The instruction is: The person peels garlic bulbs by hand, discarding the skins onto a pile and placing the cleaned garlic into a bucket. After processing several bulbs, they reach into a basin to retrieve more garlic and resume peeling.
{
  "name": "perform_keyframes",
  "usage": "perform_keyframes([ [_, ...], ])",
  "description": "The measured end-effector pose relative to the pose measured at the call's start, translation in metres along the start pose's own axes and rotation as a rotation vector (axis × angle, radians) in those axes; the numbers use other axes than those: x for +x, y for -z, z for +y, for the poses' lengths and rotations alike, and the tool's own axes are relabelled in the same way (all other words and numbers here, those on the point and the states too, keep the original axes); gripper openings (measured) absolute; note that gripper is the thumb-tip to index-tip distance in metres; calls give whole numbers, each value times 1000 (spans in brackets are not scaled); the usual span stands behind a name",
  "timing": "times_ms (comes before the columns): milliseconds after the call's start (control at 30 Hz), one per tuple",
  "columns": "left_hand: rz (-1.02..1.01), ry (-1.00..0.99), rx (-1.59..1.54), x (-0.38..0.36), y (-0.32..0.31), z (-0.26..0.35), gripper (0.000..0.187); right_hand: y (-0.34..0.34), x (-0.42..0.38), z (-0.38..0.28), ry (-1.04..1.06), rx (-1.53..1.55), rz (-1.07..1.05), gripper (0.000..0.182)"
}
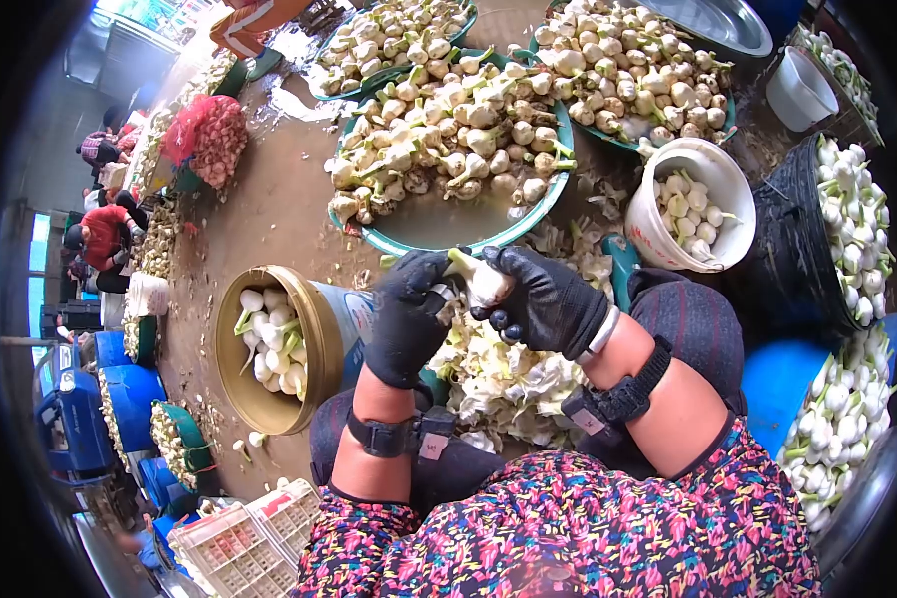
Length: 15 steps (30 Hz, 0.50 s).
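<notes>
I see both gloved hands, left hand [406, 317] & right hand [546, 299], fingers clenched on one garlic bulb [478, 280], above peel pile [503, 379]; tan bucket [314, 344] just left, green basin [448, 237] ahead.

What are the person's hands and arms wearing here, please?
Both the left hand and right hand wear black gloves. Each forearm carries a black strap band with a small tagged device. Short sleeves are a multicoloured floral print.

Garlic bulb [478, 279] between both hands, above peel pile [498, 379] on lap. Basin [448, 234] ahead; bucket [269, 349] lies tipped left; pail [690, 204] stands right.
</notes>
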<state>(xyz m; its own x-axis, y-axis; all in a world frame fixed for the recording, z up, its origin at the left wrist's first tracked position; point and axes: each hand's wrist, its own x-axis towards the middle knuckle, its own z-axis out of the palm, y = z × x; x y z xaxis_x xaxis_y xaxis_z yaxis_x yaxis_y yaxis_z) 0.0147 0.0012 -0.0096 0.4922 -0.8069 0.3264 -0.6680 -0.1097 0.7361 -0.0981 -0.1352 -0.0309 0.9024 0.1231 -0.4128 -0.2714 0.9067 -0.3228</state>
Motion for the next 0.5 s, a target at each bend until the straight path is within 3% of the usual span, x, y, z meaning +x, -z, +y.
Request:
perform_keyframes([
  [67,-31,32,91,1,-2,2,26,3,1,3,-1,58,-72,29],
  [200,40,98,-73,3,-8,7,26,0,-1,-2,109,87,112,31],
  [267,31,177,-110,-1,-11,0,26,-2,-2,-3,277,-169,265,37],
  [300,18,94,-112,3,-11,-4,26,2,4,0,457,-293,147,49],
  [333,17,93,-114,2,-11,-3,26,2,4,8,655,-698,292,51],
  [400,-2,213,-246,1,-10,4,26,7,12,13,958,-917,384,45],
  [433,-4,211,-248,2,-9,4,26,9,10,11,960,-918,387,45],
  [500,-76,72,-8,3,-5,3,27,11,2,2,625,-916,307,33],
])
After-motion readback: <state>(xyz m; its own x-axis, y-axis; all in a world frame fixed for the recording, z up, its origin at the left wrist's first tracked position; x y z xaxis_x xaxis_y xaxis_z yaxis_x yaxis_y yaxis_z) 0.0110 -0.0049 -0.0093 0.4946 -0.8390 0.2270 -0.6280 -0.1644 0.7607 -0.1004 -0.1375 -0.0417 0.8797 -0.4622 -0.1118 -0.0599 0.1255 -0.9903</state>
